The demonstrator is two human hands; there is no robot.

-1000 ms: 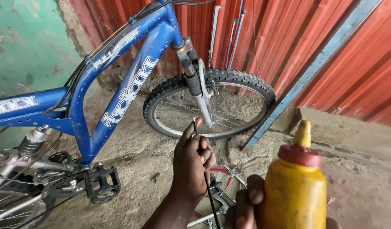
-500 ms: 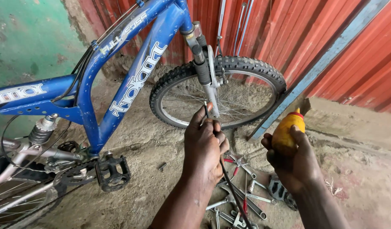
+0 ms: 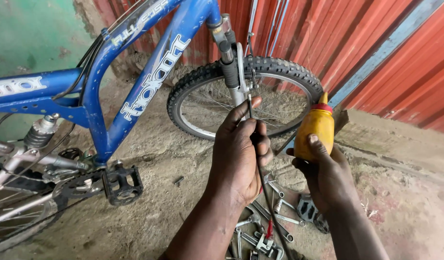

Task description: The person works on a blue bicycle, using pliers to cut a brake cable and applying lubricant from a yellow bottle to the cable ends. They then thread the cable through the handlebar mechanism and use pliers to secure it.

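Note:
My left hand (image 3: 239, 154) is closed around a thin black brake cable (image 3: 262, 179) that runs up to the brake by the front fork (image 3: 230, 62) of a blue bicycle (image 3: 140, 82). My right hand (image 3: 323, 171) grips a yellow squeeze bottle (image 3: 316, 126) with a red collar and yellow nozzle, held upright just right of the cable. Both hands hover in front of the knobby front wheel (image 3: 202, 84).
Several wrenches and small tools (image 3: 265, 226) lie on the dirt ground below my hands. A black pedal (image 3: 122, 184) and crank sit at lower left beside the rear shock (image 3: 39, 131). A red corrugated metal wall (image 3: 376, 43) stands behind, with a grey bar (image 3: 383, 50) leaning on it.
The yellow bottle has moved away from the camera, from the lower right foreground toward the wheel, and now sits upright beside the cable. My left hand kept its grip on the cable.

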